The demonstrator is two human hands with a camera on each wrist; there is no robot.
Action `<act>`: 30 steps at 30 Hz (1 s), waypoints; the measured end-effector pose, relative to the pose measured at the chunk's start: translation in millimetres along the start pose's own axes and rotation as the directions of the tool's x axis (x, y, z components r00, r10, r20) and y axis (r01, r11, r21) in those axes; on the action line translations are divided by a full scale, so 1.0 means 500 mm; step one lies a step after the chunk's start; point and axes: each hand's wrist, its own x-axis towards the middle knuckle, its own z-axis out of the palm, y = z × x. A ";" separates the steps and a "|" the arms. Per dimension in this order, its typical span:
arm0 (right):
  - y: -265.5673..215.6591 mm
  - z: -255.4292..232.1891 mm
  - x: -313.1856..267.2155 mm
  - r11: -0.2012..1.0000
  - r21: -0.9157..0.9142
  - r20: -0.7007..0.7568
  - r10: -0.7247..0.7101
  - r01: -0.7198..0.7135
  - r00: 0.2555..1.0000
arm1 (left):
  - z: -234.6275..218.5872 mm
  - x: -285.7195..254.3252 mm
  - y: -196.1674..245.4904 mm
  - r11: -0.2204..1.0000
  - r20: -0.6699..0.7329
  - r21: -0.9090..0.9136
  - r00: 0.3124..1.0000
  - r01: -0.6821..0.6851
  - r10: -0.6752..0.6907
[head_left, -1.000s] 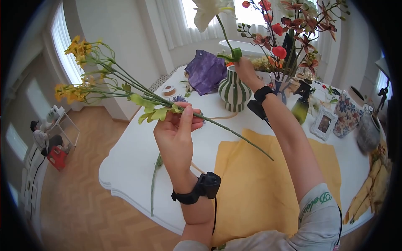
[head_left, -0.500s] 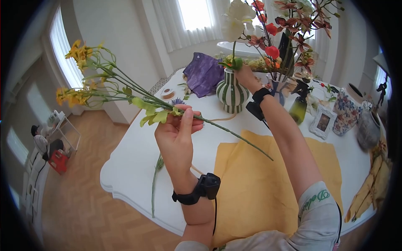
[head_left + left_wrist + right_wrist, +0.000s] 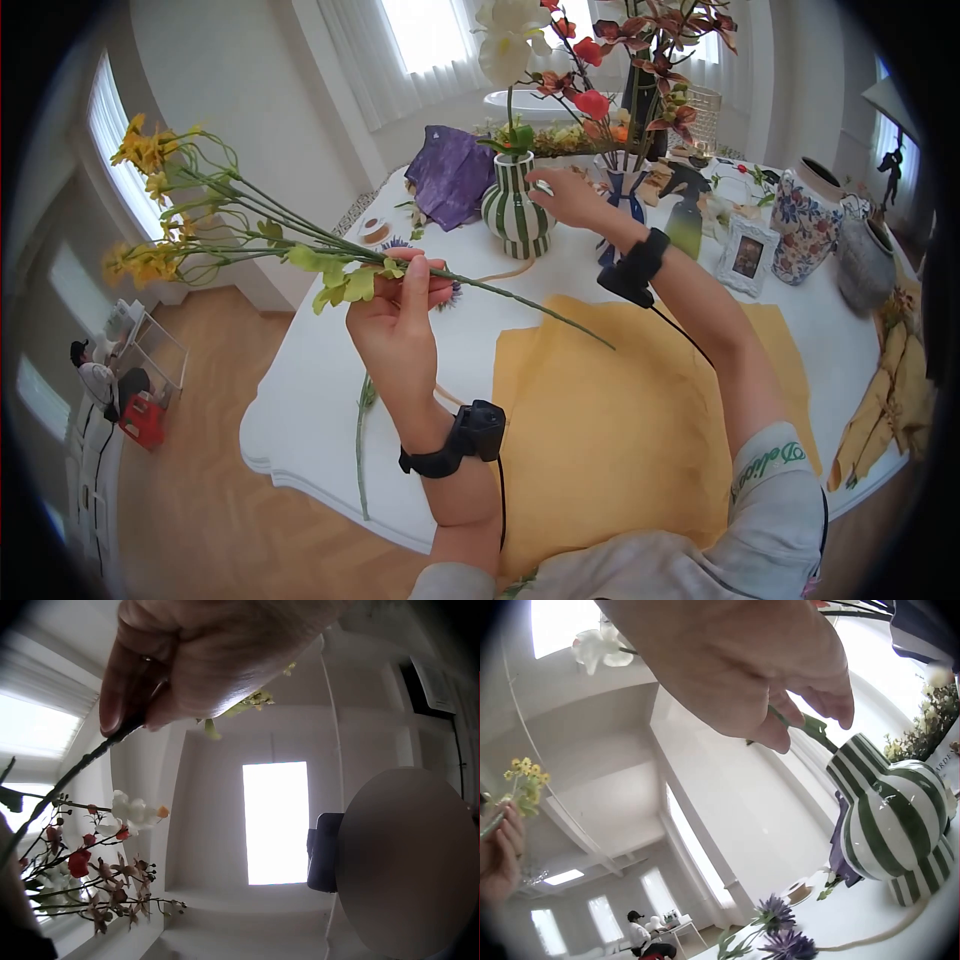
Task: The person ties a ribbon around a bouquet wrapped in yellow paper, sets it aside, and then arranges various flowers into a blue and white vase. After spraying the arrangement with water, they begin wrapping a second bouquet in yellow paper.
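My left hand (image 3: 395, 335) pinches the green stem (image 3: 500, 291) of a yellow flower spray (image 3: 150, 152), its blossoms out to the left and its bare end pointing right over the cloth. In the left wrist view the stem (image 3: 84, 760) runs out between thumb and fingers. A white flower (image 3: 507, 42) stands upright in a green-and-white striped vase (image 3: 516, 217). Right of the vase's neck is my right hand (image 3: 577, 198), fingers bent loosely and apart from the stem. The right wrist view shows this hand (image 3: 757, 671) over the striped vase (image 3: 892, 817), thumb and fingers parted.
A yellow cloth (image 3: 610, 430) covers the table's near side. Purple wrapping (image 3: 448, 178) lies left of the vase. To the right stand a blue vase (image 3: 625, 200) of red flowers, a spray bottle (image 3: 685, 222), a picture frame (image 3: 747, 256) and more vases. A loose stem (image 3: 362, 450) lies left.
My right hand has let go near the white flower's leaves and drawn slightly away. The white flower has gone down into the vase. My left hand still holds the yellow spray.
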 end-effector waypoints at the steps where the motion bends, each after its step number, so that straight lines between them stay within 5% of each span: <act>1: -0.035 -0.046 -0.035 0.992 0.116 0.219 -0.070 0.046 0.973 | 0.008 -0.003 0.000 1.000 0.008 -0.003 1.000 0.007 -0.007; 3: -0.113 -0.140 -0.113 0.971 0.211 0.474 -0.001 -0.112 0.881 | 0.024 -0.010 0.001 0.998 0.018 -0.023 0.998 -0.066 0.066; 6: -0.195 -0.238 -0.226 0.933 0.337 0.494 -0.064 -0.123 0.867 | 0.065 -0.043 0.007 0.992 0.105 -0.032 0.987 -0.119 0.122; 9: -0.220 -0.276 -0.284 0.973 0.229 0.376 -0.050 -0.040 0.925 | 0.116 -0.082 0.021 0.984 0.329 0.062 0.934 -0.167 0.138; 11: -0.191 -0.273 -0.309 0.957 0.113 0.192 -0.286 0.268 0.939 | 0.151 -0.095 0.029 0.979 0.432 -0.022 0.881 -0.204 0.193; 12: -0.193 -0.290 -0.322 0.978 0.181 0.237 -0.146 0.104 0.960 | 0.164 -0.096 0.032 0.966 0.479 -0.012 0.847 -0.258 0.232; 13: -0.190 -0.302 -0.330 0.979 0.176 0.243 -0.148 0.107 0.959 | 0.176 -0.096 0.038 0.949 0.522 -0.006 0.809 -0.314 0.271; 14: -0.183 -0.316 -0.338 0.976 0.214 0.175 -0.081 0.043 0.981 | 0.192 -0.104 0.057 0.971 0.556 -0.039 0.802 -0.235 0.217; 18: -0.141 -0.394 -0.351 0.959 0.283 -0.081 0.049 -0.024 0.995 | 0.209 -0.109 0.070 0.987 0.587 0.011 0.800 -0.158 0.122; 23: -0.015 -0.490 -0.293 0.944 0.316 -0.518 0.084 0.099 0.851 | 0.211 -0.102 0.039 0.998 0.599 0.040 0.801 -0.057 0.022; 25: 0.021 -0.515 -0.247 0.956 0.276 -0.598 0.090 0.099 0.797 | 0.212 -0.098 0.014 1.000 0.580 -0.005 0.814 0.027 -0.019; 27: 0.070 -0.522 -0.194 0.935 0.283 -0.609 0.005 0.212 0.793 | 0.209 -0.094 -0.011 0.998 0.564 0.004 0.824 0.068 -0.058; 30: 0.110 -0.511 -0.128 0.917 0.344 -0.584 0.044 0.199 0.810 | 0.202 -0.086 -0.023 0.996 0.475 0.075 0.877 0.039 -0.070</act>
